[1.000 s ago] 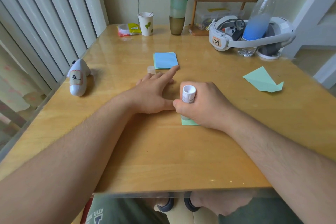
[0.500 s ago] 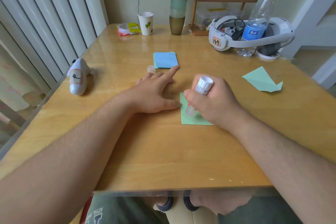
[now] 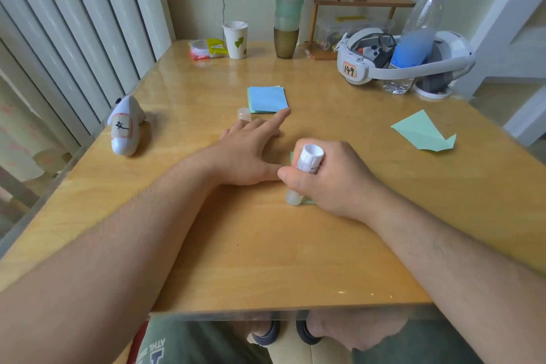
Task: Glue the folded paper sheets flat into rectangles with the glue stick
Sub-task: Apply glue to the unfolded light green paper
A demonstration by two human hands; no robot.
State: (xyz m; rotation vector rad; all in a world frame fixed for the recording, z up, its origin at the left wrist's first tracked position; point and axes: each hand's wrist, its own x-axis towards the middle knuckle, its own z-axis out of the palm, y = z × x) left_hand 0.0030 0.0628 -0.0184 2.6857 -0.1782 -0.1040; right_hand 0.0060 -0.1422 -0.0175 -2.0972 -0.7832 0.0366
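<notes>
Glossy wooden table [image 3: 266,260] carries a blue paper stack [image 3: 267,98] farther back. Right hand [image 3: 331,177] grips the glue stick [image 3: 304,171], tip down on a mostly hidden green sheet [image 3: 307,201]. Left hand [image 3: 251,154] lies flat beside it, fingers spread, grasping nothing.

Soft daylight, glare on the table [image 3: 236,77] (edges bend, wide-angle).

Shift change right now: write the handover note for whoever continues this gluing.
Right hand: shut on the glue stick, tip down on the green sheet, mostly hidden beneath it.
Left hand: open, flat on the table, thumb by the sheet's left edge.
Glue cap: beyond the left fingers.
Blue and green stack: looks done.
Left: finish this sheet, then the folded green sheet at right.
</notes>
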